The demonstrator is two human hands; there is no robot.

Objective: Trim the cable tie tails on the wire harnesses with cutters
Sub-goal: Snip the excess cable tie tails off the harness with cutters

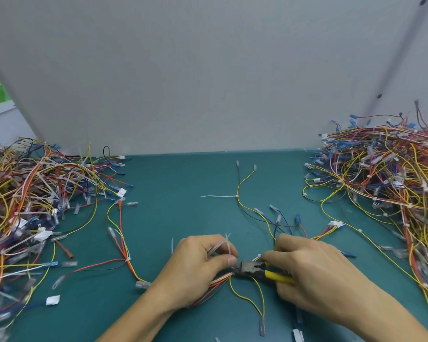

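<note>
The cutters (253, 267) sit low in the middle of the view: a dark, dull steel head and smooth yellow plastic handles. The right hand (314, 272) wraps those handles, fingers curled tight round them, forefinger reaching along the top toward the head. The nose of the cutters touches the harness (221, 280), a slim bundle of red, white and yellow insulated wires; whether the blades are fully closed cannot be told.

Just left of the cutters, the left hand (198, 265) grips the harness, fingers curled over it and thumb tip beside the steel nose. Between that hand's fingers several tails (220, 246) stick up — thin, flat, translucent white strips.

Below the cutters a yellow wire (247, 301) from the harness loops loosely and ends in a clear sleeved terminal. Beyond the cutters more strands fan away, and one thin branch carries a tie (219, 196) whose long white tail lies straight out to the left.

Far left of the cutters lies a tangled pile (30, 193) of harnesses with many long pale tails bristling out. Far right of them a second, taller heap (386, 178) shows small white tie heads among its wires.

All of it rests on a smooth teal mat (173, 178) — behind it stands a plain grey panel (208, 70).
</note>
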